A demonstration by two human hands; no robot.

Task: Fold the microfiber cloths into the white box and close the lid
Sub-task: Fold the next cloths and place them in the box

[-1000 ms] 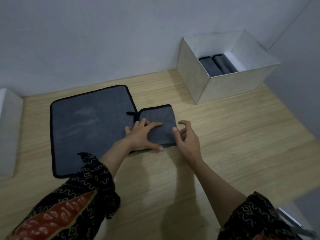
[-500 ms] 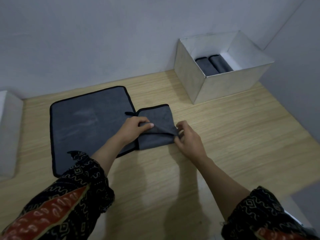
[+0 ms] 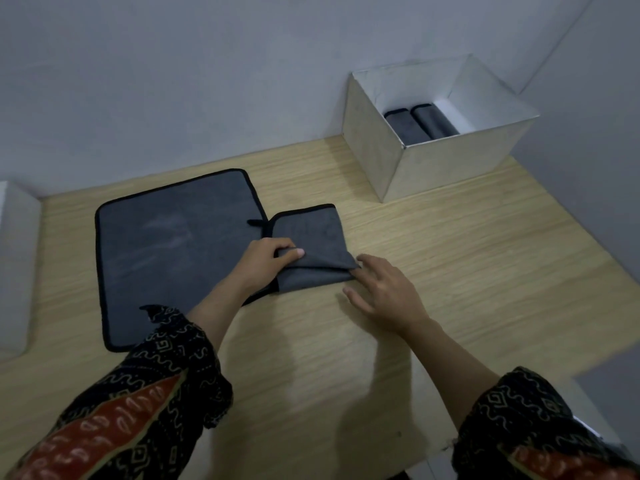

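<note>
Right hand (image 3: 384, 292) has released, fingers straight at the corner of the half-folded cloth (image 3: 311, 233), left of the white box (image 3: 450, 168). The left hand (image 3: 266, 258) pinches its upper layer. Two folded cloths (image 3: 419, 123) are boxed. This one, the flat cloth (image 3: 173, 251) and closing remain.

Table (image 3: 467, 271): pale wood, walled at the far and right sides
Flat cloth (image 3: 166, 244): grey with black trim, spread out left of the table's centre
Folded cloth (image 3: 311, 230): smaller, grey; overlaps the flat cloth's right edge; top layer lifted along its near side
Left hand (image 3: 266, 259): pinches the lifted layer between thumb and fingers
Right hand (image 3: 388, 292): fingers spread and relaxed; fingertips at the folded cloth's near right corner
White box (image 3: 446, 168): far right corner, lid off; two stowed cloths (image 3: 420, 123) side by side inside
White block (image 3: 14, 271): left edge
</note>
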